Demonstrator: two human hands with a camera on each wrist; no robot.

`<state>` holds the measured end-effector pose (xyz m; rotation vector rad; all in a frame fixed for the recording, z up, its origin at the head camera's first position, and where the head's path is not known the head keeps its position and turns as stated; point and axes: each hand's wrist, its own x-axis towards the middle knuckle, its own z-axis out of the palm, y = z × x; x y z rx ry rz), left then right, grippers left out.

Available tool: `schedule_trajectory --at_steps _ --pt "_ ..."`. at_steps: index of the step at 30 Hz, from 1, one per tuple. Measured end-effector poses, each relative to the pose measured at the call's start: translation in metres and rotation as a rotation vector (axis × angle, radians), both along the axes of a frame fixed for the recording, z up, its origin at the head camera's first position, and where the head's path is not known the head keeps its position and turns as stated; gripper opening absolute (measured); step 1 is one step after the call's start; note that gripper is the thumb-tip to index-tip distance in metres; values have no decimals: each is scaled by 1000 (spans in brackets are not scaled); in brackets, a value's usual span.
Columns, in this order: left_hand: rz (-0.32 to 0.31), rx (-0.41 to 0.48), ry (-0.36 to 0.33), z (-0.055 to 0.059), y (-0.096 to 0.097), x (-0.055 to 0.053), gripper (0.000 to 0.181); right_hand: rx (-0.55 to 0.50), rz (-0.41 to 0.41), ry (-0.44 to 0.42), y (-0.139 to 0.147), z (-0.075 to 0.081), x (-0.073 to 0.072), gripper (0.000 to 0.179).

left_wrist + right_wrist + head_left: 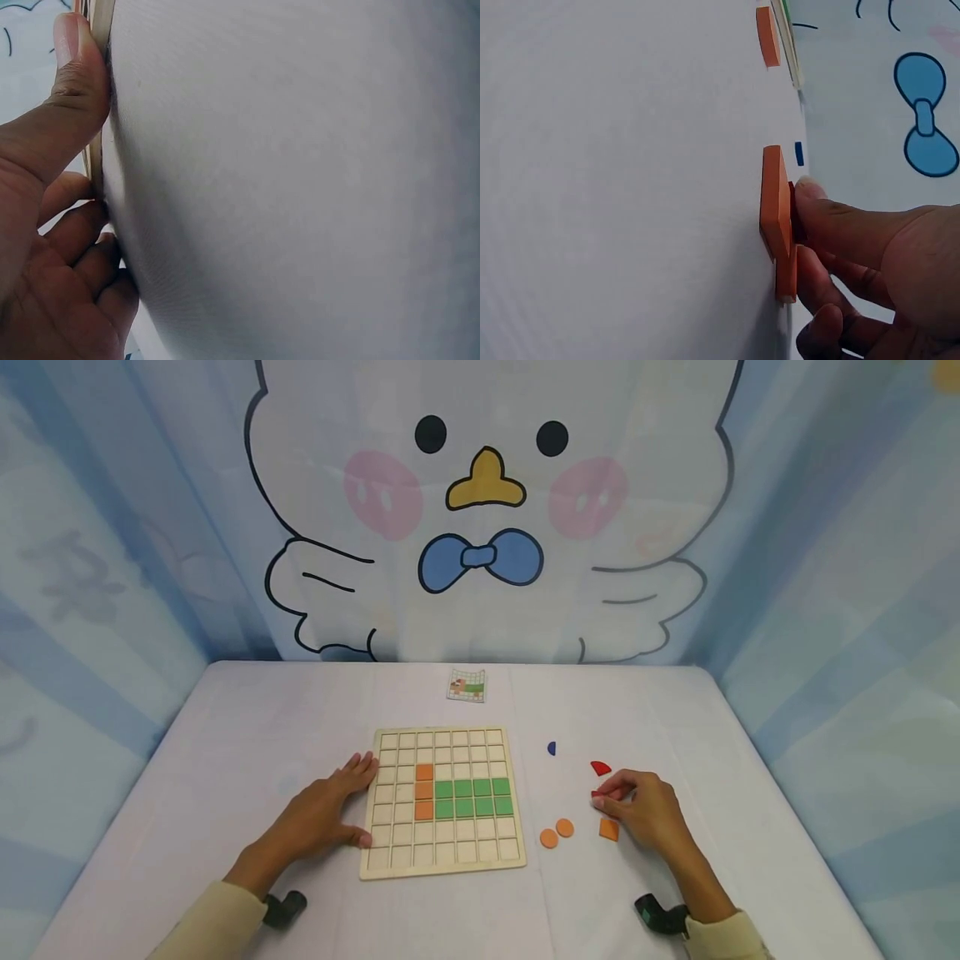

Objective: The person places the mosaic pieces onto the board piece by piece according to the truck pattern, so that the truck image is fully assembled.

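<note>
Cream grid board (444, 857) on white surface (300, 710), head view; orange squares (424, 790) and green squares (463, 807) sit in its cells. Left hand (318, 814) at board's 9 o'clock, forearm in from between 7 and 8, back of hand up, fingers stretched toward 1–2, thumb spread toward 3, resting against board edge, no grip. Right hand (641, 810) apart from board at its 3 o'clock, forearm in from between 4 and 5, fingers toward 9, pinching small red piece (595, 793). From those fingertips: red wedge (600, 768) near at 12, orange square piece (609, 829) at 6, orange discs (565, 827) at 8. Blue half-disc (551, 748) at board's 2, picture card (467, 686) at 12.

Left wrist view: thumb points to 12 along board's side; other fingers below, slightly bent.

Right wrist view: hand enters from 4, thumb toward 10, red piece pinched, partly hidden by orange block (774, 202).
</note>
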<state>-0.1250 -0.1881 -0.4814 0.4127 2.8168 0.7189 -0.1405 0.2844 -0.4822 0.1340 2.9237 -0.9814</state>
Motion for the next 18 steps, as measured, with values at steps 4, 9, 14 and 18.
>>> schedule_trajectory --at_steps 4,9,14,18 --pt "4 1 -1 -1 0 0 122 -9 35 2 -3 1 -3 16" --pt "5 3 -5 -1 0 0 122 -55 49 5 -10 3 -6 15" --pt "5 6 -6 -1 0 0 122 -103 80 15 -26 6 -11 13" --pt "0 5 -3 -2 -1 0 122 -134 104 19 -43 10 -15 12"
